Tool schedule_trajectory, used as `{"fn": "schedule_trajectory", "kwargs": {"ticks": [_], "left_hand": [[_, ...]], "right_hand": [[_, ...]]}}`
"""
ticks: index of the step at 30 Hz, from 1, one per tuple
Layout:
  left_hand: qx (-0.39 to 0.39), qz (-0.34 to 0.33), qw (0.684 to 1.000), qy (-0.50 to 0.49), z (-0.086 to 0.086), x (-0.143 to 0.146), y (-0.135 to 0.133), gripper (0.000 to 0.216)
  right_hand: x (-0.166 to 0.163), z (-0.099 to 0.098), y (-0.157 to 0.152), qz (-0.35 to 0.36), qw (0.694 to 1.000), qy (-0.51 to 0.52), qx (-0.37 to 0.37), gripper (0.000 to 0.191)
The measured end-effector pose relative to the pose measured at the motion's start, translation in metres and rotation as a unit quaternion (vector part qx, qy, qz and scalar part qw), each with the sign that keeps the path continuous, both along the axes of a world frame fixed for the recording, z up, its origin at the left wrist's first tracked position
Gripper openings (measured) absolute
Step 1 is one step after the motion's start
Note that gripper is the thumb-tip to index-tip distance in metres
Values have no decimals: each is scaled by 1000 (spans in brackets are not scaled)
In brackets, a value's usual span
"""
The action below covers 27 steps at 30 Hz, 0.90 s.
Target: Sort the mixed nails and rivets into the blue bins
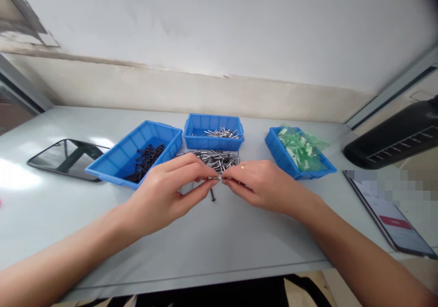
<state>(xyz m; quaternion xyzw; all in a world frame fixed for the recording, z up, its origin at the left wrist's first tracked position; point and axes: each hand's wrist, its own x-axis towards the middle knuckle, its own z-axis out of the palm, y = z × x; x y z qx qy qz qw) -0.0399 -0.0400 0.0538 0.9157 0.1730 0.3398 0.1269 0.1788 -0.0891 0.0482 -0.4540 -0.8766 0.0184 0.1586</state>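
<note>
Pinched item (219,178) too small to tell, black bottle (393,136) cut off at right, phone (386,211) text blurred

Phone (390,219) just beside a black bottle (393,136)

Bright, diffuse light; white glare on the table (191,245) left of the left hand (169,186). Blocky pixelation beyond the right hand (270,186); fine detail between both blurred, edges stretched.

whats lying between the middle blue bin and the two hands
In the head view, a pile of thin metal pieces lies on the table between the middle bin and the left hand and right hand.
</note>
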Motion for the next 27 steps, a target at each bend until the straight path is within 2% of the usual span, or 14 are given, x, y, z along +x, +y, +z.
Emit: {"fn": "schedule_trajectory", "kwargs": {"ticks": [4, 10, 16, 19, 21, 23, 27], "left_hand": [[-3, 28, 1000, -3, 0, 0, 1, 7], [-8, 70, 997, 38, -5, -2, 7, 7], [36, 41, 997, 50, -8, -1, 5, 9], [62, 35, 997, 31, -5, -2, 7, 8], [98, 68, 993, 12, 0, -5, 11, 7], [153, 138, 979, 1, 10, -11, 17, 8], [192, 285, 936, 83, 29, -30, 34, 18]], "right_hand": [[2, 0, -1, -7, 999, 22, 35, 21], [2, 0, -2, 5, 986, 63, 156, 20], [0, 4, -6, 47, 972, 97, 211, 16], [0, 3, -7, 42, 963, 134, 231, 13], [0, 3, -6, 25, 960, 162, 229, 17], [1, 2, -5, 7, 965, 160, 210, 19], [0, 1, -4, 9, 985, 85, 151, 18]]}}
